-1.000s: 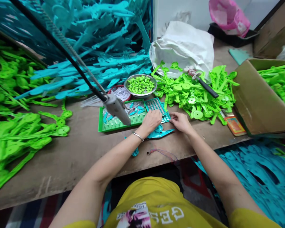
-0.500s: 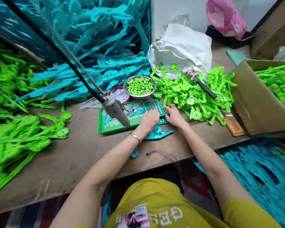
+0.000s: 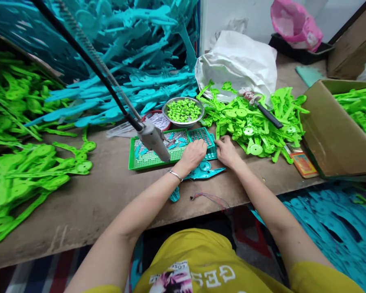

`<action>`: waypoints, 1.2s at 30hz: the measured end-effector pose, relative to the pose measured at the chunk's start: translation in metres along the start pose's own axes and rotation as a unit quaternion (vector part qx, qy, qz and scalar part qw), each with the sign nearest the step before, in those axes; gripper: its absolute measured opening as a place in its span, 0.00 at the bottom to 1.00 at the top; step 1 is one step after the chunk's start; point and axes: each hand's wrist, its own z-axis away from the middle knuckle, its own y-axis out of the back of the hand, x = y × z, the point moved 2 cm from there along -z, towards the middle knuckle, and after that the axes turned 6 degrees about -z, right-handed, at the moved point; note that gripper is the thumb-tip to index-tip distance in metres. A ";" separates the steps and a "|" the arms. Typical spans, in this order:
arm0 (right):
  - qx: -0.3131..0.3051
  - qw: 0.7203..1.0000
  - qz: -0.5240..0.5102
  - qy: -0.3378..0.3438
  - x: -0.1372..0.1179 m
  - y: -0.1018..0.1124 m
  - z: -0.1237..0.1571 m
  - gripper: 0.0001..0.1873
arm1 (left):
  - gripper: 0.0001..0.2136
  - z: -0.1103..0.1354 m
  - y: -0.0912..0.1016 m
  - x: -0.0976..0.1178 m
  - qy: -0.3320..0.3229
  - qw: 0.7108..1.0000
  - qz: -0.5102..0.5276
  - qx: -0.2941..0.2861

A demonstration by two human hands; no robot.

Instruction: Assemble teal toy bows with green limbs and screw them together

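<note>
My left hand (image 3: 195, 154), with a bangle at the wrist, has its fingers curled together over the near edge of a small teal tray (image 3: 208, 138) with rows of holes. Whatever lies between these fingertips is hidden. At the tray's right edge, my right hand (image 3: 227, 151) has bent fingers touching its side. Another teal perforated piece (image 3: 212, 154) shows between my hands, below the small tray. Nearer to me lies a teal plastic part (image 3: 205, 172) with a round cup and pointed end, partly covered by my left hand. A green perforated basket (image 3: 134, 163) holds small metal and teal pieces.
A grey tool (image 3: 154, 142) hangs over the basket. Behind stands a metal bowl (image 3: 183, 121) of small green pieces. Green parts (image 3: 232, 118) pile up at right with a black-handled tool (image 3: 270, 116). Thin wires (image 3: 209, 197) lie near the front edge. A cardboard box (image 3: 338, 138) stands right.
The view has shifted slightly, so the scene sits a little further right. My right hand's fingertips have moved slightly toward me along the tray's edge. My left hand stays almost in place.
</note>
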 end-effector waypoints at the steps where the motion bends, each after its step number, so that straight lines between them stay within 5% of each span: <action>1: -0.023 1.000 -0.003 0.011 0.001 0.003 0.001 0.27 | 0.10 -0.001 0.001 0.001 -0.001 1.000 0.002 -0.001; 7: -0.122 0.990 -0.057 0.042 0.014 0.021 -0.002 0.50 | 0.10 -0.003 0.002 0.013 -0.014 1.000 0.010 -0.008; 19: -0.129 0.984 -0.118 0.025 0.019 0.022 -0.003 0.50 | 0.07 -0.011 0.013 0.008 -0.020 0.998 0.029 -0.046; 21: -0.125 0.984 -0.126 0.024 0.020 0.021 -0.004 0.51 | 0.18 -0.018 0.018 0.001 0.017 0.999 0.024 -0.040; 23: -0.124 0.984 -0.129 0.023 0.020 0.021 -0.004 0.51 | 0.40 -0.028 0.020 -0.008 0.062 0.996 0.026 -0.057; 26: -0.121 0.982 -0.139 0.027 0.022 0.022 -0.003 0.51 | 0.65 -0.044 0.012 -0.022 0.092 0.983 0.053 -0.149; 30: -0.137 0.978 -0.153 0.033 0.023 0.024 -0.002 0.53 | 0.70 -0.057 0.001 -0.032 0.076 0.965 0.080 -0.238; 36: -0.164 0.975 -0.149 0.024 0.024 0.026 -0.004 0.55 | 0.67 -0.059 0.000 -0.034 0.054 0.971 0.081 -0.220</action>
